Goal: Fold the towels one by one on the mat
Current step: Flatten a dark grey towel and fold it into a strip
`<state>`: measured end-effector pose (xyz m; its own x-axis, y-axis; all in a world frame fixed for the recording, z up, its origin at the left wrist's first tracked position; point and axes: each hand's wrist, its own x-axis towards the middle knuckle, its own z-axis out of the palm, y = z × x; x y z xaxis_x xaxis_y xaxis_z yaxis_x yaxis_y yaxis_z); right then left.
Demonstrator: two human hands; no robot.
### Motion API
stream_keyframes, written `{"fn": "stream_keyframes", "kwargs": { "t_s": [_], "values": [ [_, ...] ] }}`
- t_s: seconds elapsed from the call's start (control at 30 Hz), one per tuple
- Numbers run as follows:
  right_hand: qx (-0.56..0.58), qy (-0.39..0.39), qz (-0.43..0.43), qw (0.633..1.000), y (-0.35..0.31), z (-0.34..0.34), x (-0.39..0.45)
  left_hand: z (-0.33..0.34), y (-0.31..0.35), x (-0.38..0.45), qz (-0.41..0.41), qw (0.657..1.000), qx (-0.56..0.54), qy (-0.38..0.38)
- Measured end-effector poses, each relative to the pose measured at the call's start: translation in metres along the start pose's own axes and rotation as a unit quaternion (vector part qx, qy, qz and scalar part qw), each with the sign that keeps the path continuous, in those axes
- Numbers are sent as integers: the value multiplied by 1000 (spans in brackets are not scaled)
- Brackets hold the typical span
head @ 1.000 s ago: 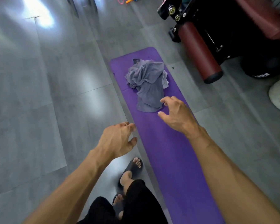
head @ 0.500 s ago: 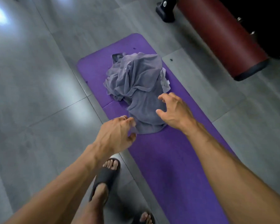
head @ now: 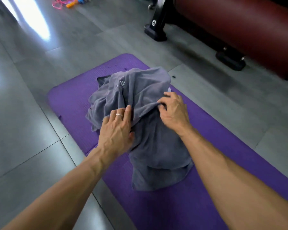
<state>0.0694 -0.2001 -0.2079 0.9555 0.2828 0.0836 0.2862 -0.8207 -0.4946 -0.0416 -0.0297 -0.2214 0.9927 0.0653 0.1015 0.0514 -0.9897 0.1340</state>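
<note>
towels (head: 145, 130) heaped on mat (head: 70, 103) | right hand (head: 174, 112) pinches a fold, left hand (head: 116, 130) laid flat, fingers straight | risk: two could get lifted together, layers are tangled

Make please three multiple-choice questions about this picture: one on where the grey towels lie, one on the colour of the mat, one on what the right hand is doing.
1. Where does the towel pile lie?
A. on the purple mat
B. on the bare floor tiles
C. on the red padded bench

2. What colour is the mat?
A. green
B. purple
C. grey

3. What is the right hand doing?
A. hanging free above the mat
B. lying flat on the floor
C. pinching a fold of grey cloth

Answers:
1 A: the mat shows on all sides of the pile.
2 B: its surface is purple against the grey floor.
3 C: curled fingers gather a ridge of cloth, while the left hand rests on the pile, fingers straight.
</note>
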Motion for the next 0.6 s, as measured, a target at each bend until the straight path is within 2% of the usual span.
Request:
{"fn": "stream_keyframes", "kwargs": {
  "t_s": [0.07,0.13,0.27,0.33,0.43,0.53,0.6],
  "values": [
    [116,39,54,991,-2,-29,0,-1,1,3,-3,1000,12,7],
    [210,74,93,970,-5,-69,-1,-9,8,8,31,999,1,31],
    [317,147,138,927,-5,-136,-6,-34,32,29,87,989,-111,54],
    [330,183,176,909,0,-161,-11,-46,47,42,97,984,-149,30],
    [334,244,209,886,8,-198,-24,-57,71,57,127,981,-133,-56],
    [320,267,224,881,18,-228,-49,-56,98,68,171,978,-110,-52],
    [296,275,239,883,32,-241,-69,-51,117,75,223,965,-134,-32]
  ]
}}
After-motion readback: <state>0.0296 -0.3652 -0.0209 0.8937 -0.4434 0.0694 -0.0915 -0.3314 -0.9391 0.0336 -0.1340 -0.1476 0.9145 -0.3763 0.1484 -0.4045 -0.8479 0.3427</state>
